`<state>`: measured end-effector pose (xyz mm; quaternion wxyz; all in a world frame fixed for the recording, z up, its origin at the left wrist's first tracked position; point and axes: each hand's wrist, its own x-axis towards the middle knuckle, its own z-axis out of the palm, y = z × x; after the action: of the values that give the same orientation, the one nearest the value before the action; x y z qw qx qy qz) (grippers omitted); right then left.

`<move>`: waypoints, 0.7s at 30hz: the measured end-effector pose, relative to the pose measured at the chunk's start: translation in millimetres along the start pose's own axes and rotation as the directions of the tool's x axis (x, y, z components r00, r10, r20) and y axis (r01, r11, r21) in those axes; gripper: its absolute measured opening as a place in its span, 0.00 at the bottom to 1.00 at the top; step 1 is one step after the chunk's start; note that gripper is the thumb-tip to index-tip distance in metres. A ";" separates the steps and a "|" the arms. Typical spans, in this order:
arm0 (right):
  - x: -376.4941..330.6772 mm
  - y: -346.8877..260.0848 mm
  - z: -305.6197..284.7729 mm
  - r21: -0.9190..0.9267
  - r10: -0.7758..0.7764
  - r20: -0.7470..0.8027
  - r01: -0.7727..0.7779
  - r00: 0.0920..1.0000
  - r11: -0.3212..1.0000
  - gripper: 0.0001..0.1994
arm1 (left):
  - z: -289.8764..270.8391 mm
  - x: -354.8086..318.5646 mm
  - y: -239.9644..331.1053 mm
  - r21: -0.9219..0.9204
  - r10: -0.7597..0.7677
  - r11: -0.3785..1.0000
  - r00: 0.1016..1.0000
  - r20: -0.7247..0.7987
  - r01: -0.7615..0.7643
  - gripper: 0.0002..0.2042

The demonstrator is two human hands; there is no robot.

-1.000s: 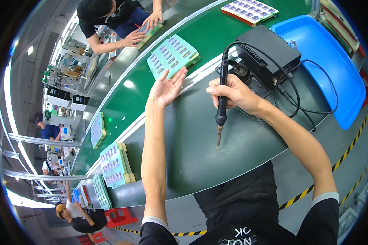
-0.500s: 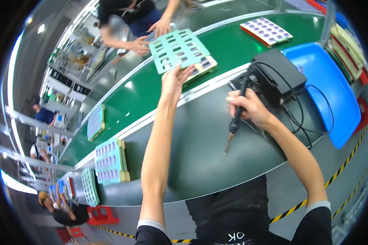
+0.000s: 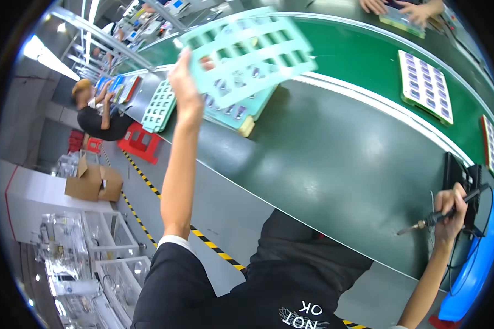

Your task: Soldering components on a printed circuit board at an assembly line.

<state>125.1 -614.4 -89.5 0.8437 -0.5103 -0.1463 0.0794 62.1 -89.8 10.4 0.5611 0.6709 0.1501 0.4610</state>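
Observation:
My left hand [image 3: 184,82] is stretched far out and grips the near edge of a light teal slotted tray [image 3: 247,49], which hangs tilted in the air. Just under it lies a stack of similar trays [image 3: 233,114] holding small parts, on the dark table. At the far right my right hand [image 3: 450,211] is closed around a soldering iron [image 3: 429,221] with its tip pointing left just above the table. The black soldering station [image 3: 466,178] stands right behind that hand.
A green conveyor belt [image 3: 357,49] carries two more filled trays [image 3: 425,85] [image 3: 488,143]. Another person's hands [image 3: 400,8] work across the belt. To the left are a seated worker [image 3: 93,112], a teal tray [image 3: 159,104], a red stool [image 3: 140,143] and a cardboard box [image 3: 93,183]. A blue bin [image 3: 475,268] sits at right.
My left hand went from lying open by the tray to gripping and lifting the teal tray. The view swung left. My right hand kept the soldering iron.

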 end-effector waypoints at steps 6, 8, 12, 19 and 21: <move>-0.8 13.2 0.4 0.001 0.002 0.051 -0.002 0.999 1.000 0.15 | -215.9 64.7 -30.0 0.057 -0.013 0.998 0.962 -0.271 0.030 0.19; 0.3 19.3 1.6 0.039 0.005 0.031 -0.006 1.000 0.999 0.15 | -262.5 72.5 -48.8 0.143 -0.030 0.987 0.956 -0.290 0.074 0.20; 0.9 19.3 3.3 0.028 0.004 0.040 -0.005 0.999 1.000 0.15 | -320.1 73.5 -96.4 0.144 -0.209 0.950 0.906 -0.367 0.277 0.21; 4.5 29.3 -4.5 0.028 0.027 0.023 -0.028 0.999 0.999 0.15 | -409.1 99.1 -131.7 0.452 -0.640 0.460 0.638 -0.429 0.764 0.21; 3.5 28.1 -6.6 -0.003 0.023 0.037 -0.023 0.999 1.000 0.15 | -398.9 99.9 -135.5 0.555 -0.487 0.384 0.673 -0.557 0.738 0.23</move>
<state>131.0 -605.8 -116.6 0.8391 -0.5117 -0.1564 0.0984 -156.1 271.2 -87.2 0.3336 0.6517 0.6487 0.2077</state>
